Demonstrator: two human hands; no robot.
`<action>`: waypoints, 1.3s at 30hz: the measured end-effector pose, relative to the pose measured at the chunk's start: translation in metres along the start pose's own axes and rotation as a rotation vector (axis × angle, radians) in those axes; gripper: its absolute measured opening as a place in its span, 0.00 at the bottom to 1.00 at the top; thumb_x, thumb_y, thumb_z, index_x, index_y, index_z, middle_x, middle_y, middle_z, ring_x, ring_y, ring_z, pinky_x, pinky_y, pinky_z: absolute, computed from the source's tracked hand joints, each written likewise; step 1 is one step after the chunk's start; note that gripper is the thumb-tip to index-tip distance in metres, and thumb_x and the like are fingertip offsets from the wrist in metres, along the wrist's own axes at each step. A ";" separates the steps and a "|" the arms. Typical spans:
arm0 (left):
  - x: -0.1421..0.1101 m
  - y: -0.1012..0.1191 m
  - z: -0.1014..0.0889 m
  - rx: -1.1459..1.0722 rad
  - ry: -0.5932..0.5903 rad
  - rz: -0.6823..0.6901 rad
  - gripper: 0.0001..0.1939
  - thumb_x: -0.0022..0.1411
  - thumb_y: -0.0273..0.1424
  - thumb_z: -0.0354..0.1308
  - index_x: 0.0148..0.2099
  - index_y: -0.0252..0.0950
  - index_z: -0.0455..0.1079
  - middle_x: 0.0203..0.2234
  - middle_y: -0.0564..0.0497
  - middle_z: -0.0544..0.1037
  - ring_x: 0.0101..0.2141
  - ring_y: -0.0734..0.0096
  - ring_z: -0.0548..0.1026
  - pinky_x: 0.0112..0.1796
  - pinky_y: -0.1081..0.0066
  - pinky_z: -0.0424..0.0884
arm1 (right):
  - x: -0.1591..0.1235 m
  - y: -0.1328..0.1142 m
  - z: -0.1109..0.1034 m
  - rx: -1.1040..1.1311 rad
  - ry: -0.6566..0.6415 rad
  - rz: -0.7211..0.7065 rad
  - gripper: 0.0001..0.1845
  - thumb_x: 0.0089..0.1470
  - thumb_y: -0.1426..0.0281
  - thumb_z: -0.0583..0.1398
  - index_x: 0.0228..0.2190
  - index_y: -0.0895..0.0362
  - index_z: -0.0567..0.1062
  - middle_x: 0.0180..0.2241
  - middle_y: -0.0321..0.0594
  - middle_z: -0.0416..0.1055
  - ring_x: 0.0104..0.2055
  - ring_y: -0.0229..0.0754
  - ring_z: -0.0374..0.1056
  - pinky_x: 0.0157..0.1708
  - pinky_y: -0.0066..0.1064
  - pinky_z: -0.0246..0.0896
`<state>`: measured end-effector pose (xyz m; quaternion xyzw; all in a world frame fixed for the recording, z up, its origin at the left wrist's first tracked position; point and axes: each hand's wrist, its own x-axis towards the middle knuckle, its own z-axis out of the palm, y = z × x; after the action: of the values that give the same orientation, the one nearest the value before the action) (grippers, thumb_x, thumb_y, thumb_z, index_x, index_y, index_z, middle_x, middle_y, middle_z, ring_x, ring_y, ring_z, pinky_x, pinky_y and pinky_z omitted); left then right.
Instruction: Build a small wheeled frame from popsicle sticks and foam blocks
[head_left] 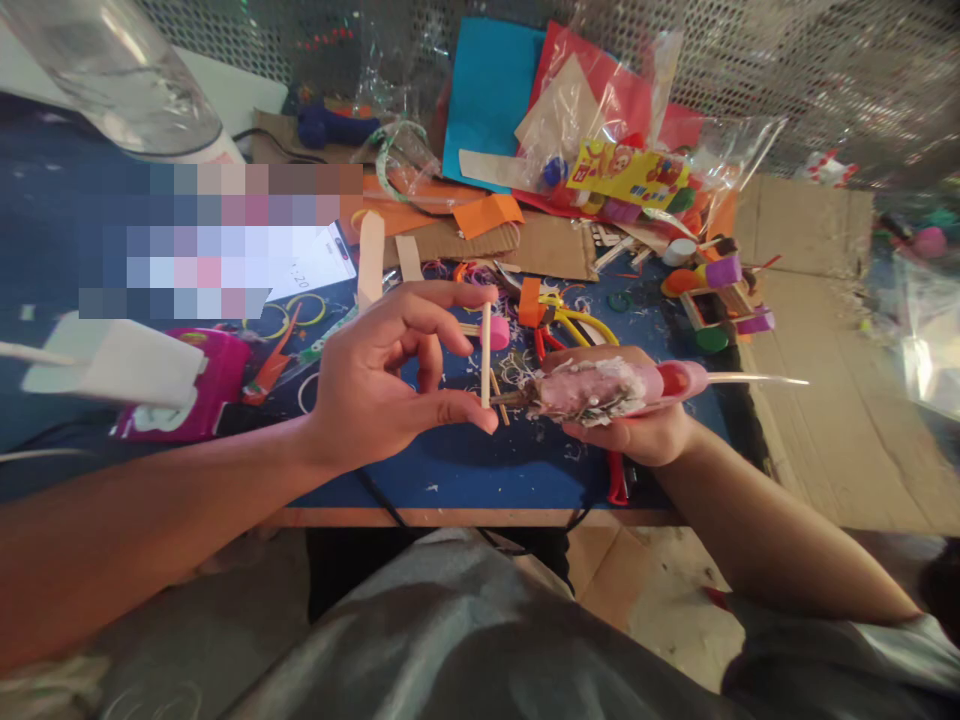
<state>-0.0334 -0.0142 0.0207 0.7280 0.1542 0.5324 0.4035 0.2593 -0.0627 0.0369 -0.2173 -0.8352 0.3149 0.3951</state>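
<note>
My left hand [397,360] pinches a thin wooden stick [486,350] upright in view, one end at the index finger and the other at the thumb. In my right hand [645,435] is a pink hot glue gun [592,388] crusted with dried glue. Its metal nozzle points left and touches or nearly touches the stick's lower end. A glue stick [757,378] juts out of its back. Behind the held stick lies a pink round piece [494,333] with sticks by it. Yellow-handled pliers [577,325] rest just beyond the glue gun.
A small wheeled model [712,295] stands at right, near cardboard [825,400]. Coloured sheets [491,100] and a plastic packet [630,175] lie at the back. A water bottle [127,80], phone [315,265] and white charger [112,365] on a magenta box [225,370] occupy the left.
</note>
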 end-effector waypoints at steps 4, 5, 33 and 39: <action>0.000 -0.002 0.002 0.013 0.014 0.050 0.26 0.58 0.44 0.89 0.47 0.39 0.80 0.60 0.39 0.89 0.20 0.85 0.73 0.17 0.76 0.71 | 0.000 0.000 -0.001 -0.022 0.001 0.017 0.09 0.73 0.63 0.70 0.49 0.53 0.88 0.46 0.43 0.91 0.46 0.46 0.89 0.51 0.31 0.85; 0.000 -0.002 0.002 0.013 0.017 0.057 0.26 0.59 0.43 0.89 0.47 0.39 0.79 0.60 0.39 0.89 0.21 0.84 0.73 0.17 0.77 0.71 | 0.000 0.000 -0.001 -0.020 0.005 0.021 0.08 0.72 0.64 0.71 0.48 0.53 0.88 0.45 0.43 0.90 0.44 0.46 0.89 0.48 0.31 0.85; -0.003 0.004 0.001 0.051 -0.014 0.032 0.25 0.59 0.42 0.89 0.46 0.39 0.78 0.62 0.41 0.88 0.24 0.83 0.77 0.19 0.78 0.73 | 0.000 -0.002 -0.001 0.024 0.001 0.028 0.16 0.68 0.70 0.72 0.55 0.48 0.89 0.53 0.40 0.92 0.56 0.48 0.90 0.60 0.31 0.83; -0.005 0.002 0.002 0.028 0.003 0.018 0.24 0.60 0.42 0.88 0.49 0.40 0.80 0.62 0.41 0.88 0.24 0.82 0.77 0.19 0.76 0.74 | 0.000 -0.002 -0.001 0.031 0.014 0.036 0.12 0.70 0.68 0.72 0.53 0.51 0.90 0.51 0.42 0.92 0.51 0.47 0.90 0.56 0.30 0.84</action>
<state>-0.0335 -0.0198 0.0193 0.7341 0.1557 0.5350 0.3881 0.2597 -0.0638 0.0381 -0.2283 -0.8234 0.3336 0.3983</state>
